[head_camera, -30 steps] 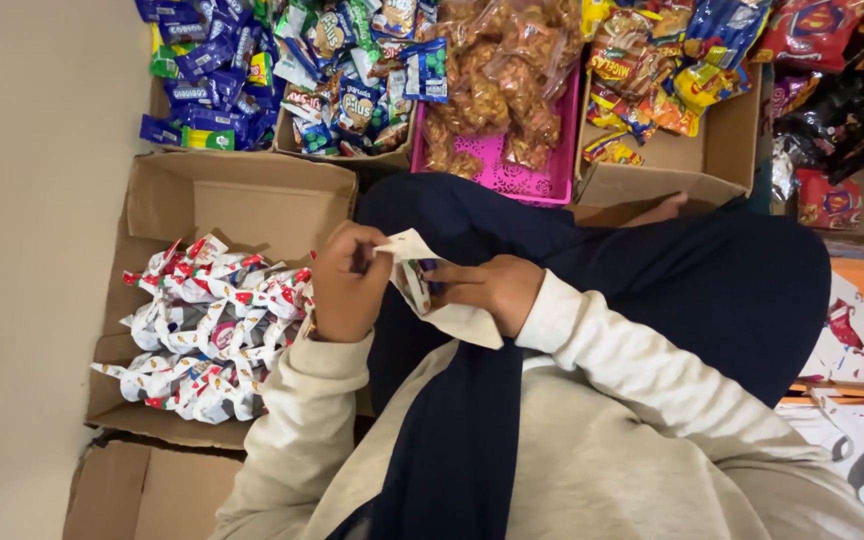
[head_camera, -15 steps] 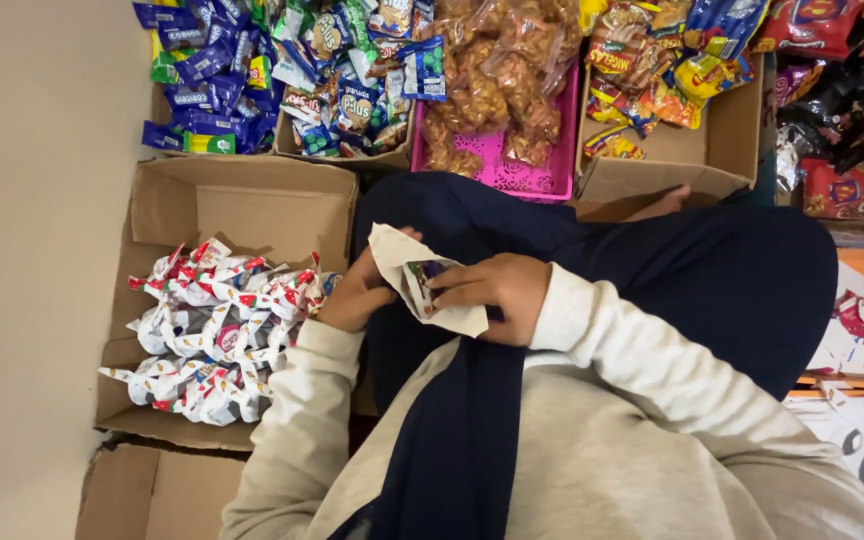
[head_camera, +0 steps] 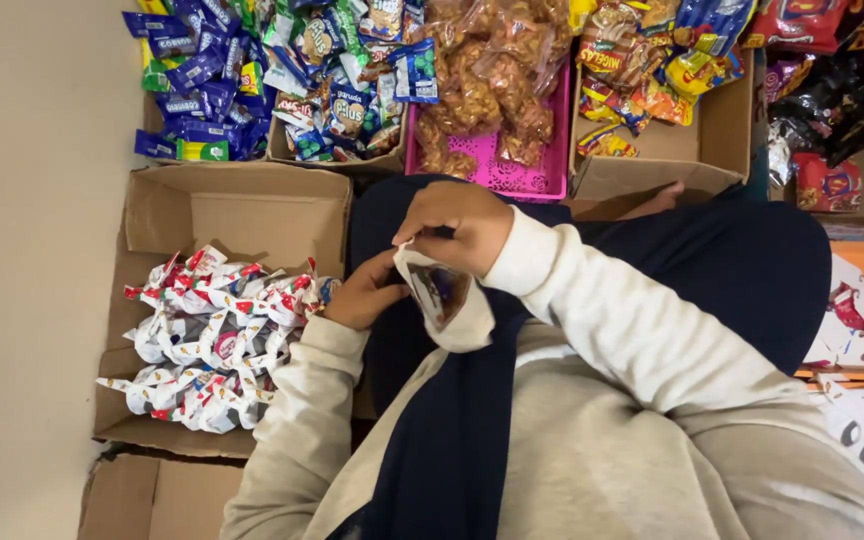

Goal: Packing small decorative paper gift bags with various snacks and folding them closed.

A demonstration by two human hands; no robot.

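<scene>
— Where was the small white packet (head_camera: 444, 298)?

— Over the lap, between both hands. The right hand (head_camera: 455, 222) came at it from above, fingers (head_camera: 422, 226) pinched shut on its top edge; the left hand (head_camera: 364, 295) cupped it from the side, fingers curled against it, probably to steady it.

— And the cardboard box (head_camera: 237, 210) beside the left hand?

— Open, flaps folded out, with a heap of similar white-and-red wrapped packets (head_camera: 207, 340) inside, close enough to reach easily.

— Beyond that?

— More boxes and a pink basket (head_camera: 512, 172) of assorted snacks, apparently sorted by kind.
</scene>
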